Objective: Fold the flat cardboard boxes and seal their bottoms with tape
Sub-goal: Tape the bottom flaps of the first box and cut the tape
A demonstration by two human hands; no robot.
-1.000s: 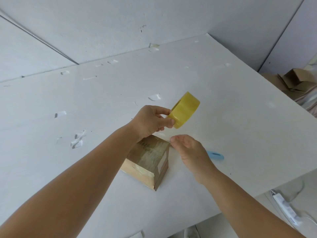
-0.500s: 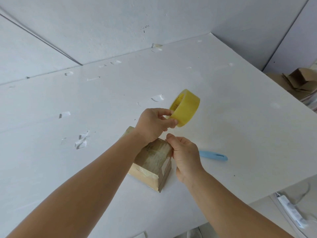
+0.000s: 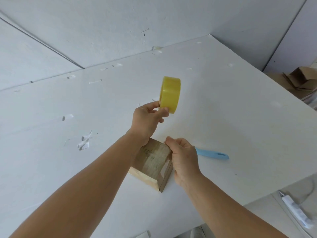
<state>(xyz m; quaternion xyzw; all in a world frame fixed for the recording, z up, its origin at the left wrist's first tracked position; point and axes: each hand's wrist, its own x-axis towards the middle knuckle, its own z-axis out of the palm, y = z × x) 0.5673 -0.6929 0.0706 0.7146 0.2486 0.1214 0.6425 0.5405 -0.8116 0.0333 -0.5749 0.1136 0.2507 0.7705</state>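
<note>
Tape (image 3: 170,94) is up in the middle of the frame, a yellow roll standing on its edge in the air above the table (image 3: 240,109). The left hand (image 3: 148,119) holds it from below. Its thumb and fingers (image 3: 163,109) are curled and pinch the bottom rim of the roll. The left arm comes in from the lower left of the frame and passes over the back corner of the box (image 3: 151,164).

The box sits on the table just below the middle of the frame. It is small and brown, folded up into a cube, with shiny tape strips over its top and down its near side.

The right hand (image 3: 184,159) is at the right edge of the box. Its fingers (image 3: 171,142) are curled tight and its thumb presses in at the top right corner of the box. You cannot tell if it pinches a strip of clear tape there, because no strip shows up between the roll and the box.

A blue tool (image 3: 212,154) lies flat on the table just right of the right hand, partly hidden behind it. Small torn dents (image 3: 84,142) mark the white table at the left. Brown cardboard (image 3: 298,79) is piled past the table at the right edge of the frame. A white plug strip (image 3: 295,210) lies on the floor at the lower right.
</note>
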